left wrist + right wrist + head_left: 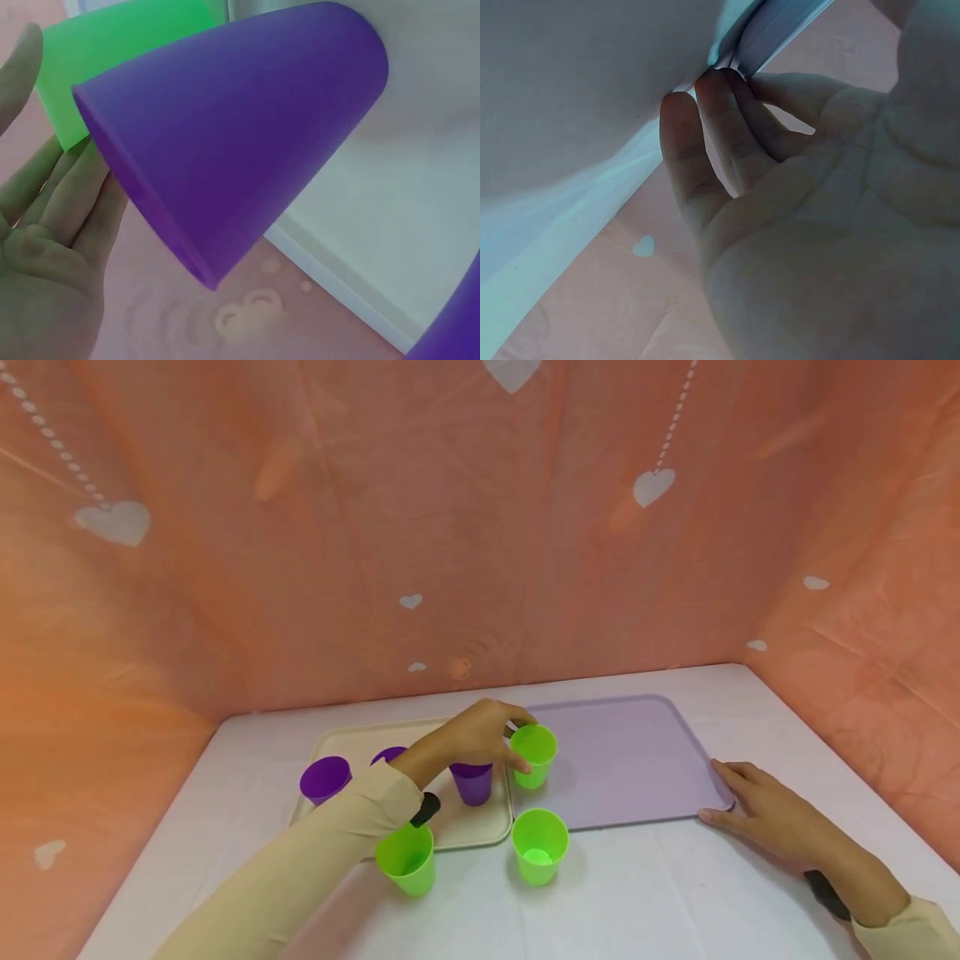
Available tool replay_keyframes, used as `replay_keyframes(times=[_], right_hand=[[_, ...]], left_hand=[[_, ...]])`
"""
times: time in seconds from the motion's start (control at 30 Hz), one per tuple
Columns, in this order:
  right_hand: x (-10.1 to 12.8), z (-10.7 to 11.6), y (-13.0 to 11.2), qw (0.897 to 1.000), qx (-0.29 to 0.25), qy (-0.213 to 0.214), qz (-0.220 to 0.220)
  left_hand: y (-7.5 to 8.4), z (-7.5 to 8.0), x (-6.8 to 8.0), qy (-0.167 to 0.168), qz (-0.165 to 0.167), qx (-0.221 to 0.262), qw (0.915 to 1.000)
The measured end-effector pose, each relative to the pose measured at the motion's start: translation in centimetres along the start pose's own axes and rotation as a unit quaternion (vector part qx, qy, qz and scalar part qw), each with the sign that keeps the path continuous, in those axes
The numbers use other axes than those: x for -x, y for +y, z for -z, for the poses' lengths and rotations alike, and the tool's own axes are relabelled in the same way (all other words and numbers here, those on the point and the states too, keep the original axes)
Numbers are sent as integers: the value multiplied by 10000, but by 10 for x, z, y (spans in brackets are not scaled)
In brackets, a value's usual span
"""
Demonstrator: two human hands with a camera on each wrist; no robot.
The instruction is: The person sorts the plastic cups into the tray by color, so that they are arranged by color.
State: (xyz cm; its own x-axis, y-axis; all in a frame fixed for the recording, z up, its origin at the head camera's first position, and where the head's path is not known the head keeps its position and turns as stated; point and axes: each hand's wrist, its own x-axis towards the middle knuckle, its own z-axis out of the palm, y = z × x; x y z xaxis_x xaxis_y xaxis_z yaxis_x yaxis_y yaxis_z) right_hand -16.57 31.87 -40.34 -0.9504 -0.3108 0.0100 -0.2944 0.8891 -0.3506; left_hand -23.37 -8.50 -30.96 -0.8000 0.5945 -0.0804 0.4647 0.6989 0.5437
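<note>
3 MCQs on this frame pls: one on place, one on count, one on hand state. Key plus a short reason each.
1. Where does the green cup at the left hand stand?
A. on the near left corner of the lilac tray
B. on the cream tray
C. on the bare tablecloth

2. How many green cups are in the head view?
A. two
B. three
C. five

3. What is the right hand doing?
A. gripping a purple cup
B. resting with fingertips at the lilac tray's near right corner
C. raised off the table

Key:
1 A: the green cup touched by the left hand sits just inside the lilac tray, beside the cream tray.
2 B: that one, plus two on the tablecloth.
3 B: the right hand lies flat, fingers straight against the tray edge.
</note>
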Motion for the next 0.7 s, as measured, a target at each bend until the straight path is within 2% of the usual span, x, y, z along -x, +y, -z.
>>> replay_keyframes(times=[0.27, 0.47, 0.7], right_hand=[[0, -3, -2, 10000, -37, -13, -14], [-3, -3, -3, 9999, 6, 77, 98], [-5, -5, -2, 10000, -60, -13, 34]], left_hand=[[3, 0, -6, -375, 275, -223, 9987], [1, 2, -6, -445, 287, -304, 9981], [0, 9, -1, -555, 214, -143, 9981]])
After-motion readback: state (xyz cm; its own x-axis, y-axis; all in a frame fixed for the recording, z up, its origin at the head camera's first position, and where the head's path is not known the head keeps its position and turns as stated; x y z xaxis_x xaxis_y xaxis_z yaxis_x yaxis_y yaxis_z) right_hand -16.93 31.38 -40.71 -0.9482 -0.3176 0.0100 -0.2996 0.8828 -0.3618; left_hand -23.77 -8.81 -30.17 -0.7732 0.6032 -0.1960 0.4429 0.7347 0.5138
